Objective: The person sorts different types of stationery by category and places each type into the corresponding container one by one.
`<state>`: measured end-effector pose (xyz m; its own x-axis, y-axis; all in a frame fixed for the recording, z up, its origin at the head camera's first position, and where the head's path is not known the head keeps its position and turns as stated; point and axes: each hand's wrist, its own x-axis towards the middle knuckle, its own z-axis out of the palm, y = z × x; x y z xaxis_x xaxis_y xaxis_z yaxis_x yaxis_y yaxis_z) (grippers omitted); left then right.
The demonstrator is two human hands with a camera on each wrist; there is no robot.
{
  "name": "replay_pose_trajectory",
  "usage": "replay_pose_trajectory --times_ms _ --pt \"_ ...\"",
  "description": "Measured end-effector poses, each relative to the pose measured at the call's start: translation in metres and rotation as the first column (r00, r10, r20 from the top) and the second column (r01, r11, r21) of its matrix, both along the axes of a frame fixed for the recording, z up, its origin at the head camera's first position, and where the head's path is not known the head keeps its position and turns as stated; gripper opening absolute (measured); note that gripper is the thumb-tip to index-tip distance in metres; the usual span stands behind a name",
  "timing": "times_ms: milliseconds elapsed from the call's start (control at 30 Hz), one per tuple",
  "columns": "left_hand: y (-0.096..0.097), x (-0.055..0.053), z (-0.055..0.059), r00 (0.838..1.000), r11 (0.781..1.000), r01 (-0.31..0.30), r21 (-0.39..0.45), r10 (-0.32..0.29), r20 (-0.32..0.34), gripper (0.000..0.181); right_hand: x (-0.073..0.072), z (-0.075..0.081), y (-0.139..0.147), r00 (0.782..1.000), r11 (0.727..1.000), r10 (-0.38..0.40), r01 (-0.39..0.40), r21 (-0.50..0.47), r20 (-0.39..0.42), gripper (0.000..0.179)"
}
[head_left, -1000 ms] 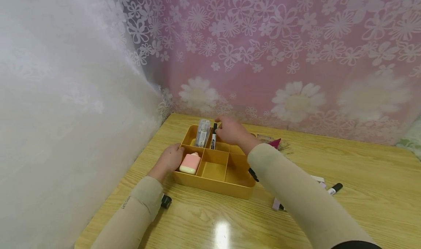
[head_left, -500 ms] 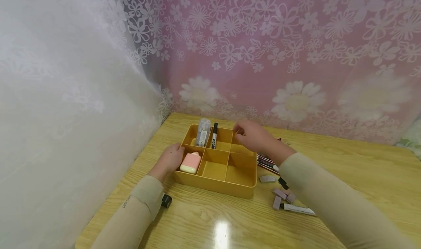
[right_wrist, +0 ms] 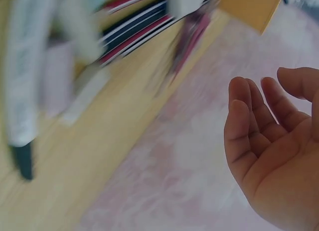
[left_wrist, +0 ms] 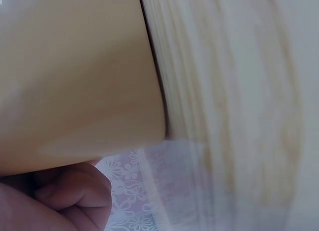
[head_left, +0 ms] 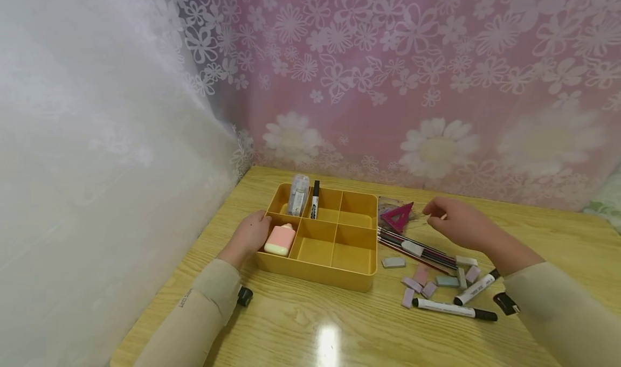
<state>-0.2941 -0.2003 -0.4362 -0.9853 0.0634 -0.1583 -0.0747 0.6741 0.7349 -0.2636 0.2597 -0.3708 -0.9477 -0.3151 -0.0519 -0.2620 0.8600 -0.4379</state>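
My left hand point(head_left: 250, 234) grips the left wall of a yellow divided box point(head_left: 315, 278); in the left wrist view its curled fingers point(left_wrist: 79, 191) show at the box's edge. A clear correction-tape-like case point(head_left: 298, 195) stands in the back left compartment. Beside it, a black-capped marker point(head_left: 315, 201) leans upright in the back middle one. The front left compartment holds a pink and cream bottle point(head_left: 280, 240). My right hand point(head_left: 458, 224) hovers over the table right of the box with loosely bent fingers and nothing in it, near a magenta set square point(head_left: 398, 216).
Right of the box lie a bundle of pencils point(head_left: 427, 254), several small erasers point(head_left: 447, 281), and two white markers, one point(head_left: 446, 307) in front and one point(head_left: 477, 287) behind. A grey eraser point(head_left: 393, 262) lies close to the box. A flowered curtain point(head_left: 364, 87) hangs behind the table.
My right hand has left the marker in the back middle compartment and moved right, away from the box and over the loose items. The left hand has stayed on the box.
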Motion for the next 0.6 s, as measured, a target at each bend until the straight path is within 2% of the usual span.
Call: replay_pose_trajectory --times_ms 133,300,500,600 --pt "0.000 0.001 0.002 1.000 1.000 0.006 0.004 -0.006 0.001 0.048 0.011 -0.006 0.033 1.000 1.000 0.005 -0.005 0.013 0.014 0.028" --pt "-0.001 0.001 0.002 1.000 1.000 0.012 -0.013 -0.012 -0.013 0.048 0.022 -0.018 0.067 0.998 0.997 0.045 -0.047 0.062 0.038 0.023" --pt "0.000 0.001 0.001 1.000 1.000 0.007 -0.017 -0.007 -0.008 0.048 0.032 -0.035 0.103 0.989 0.992 0.046 -0.062 0.114 0.138 0.015" --pt "0.001 0.001 0.002 1.000 1.000 0.005 -0.015 -0.005 -0.007 0.048 0.034 -0.044 0.116 0.980 0.993 0.043 -0.062 0.096 0.196 0.002"
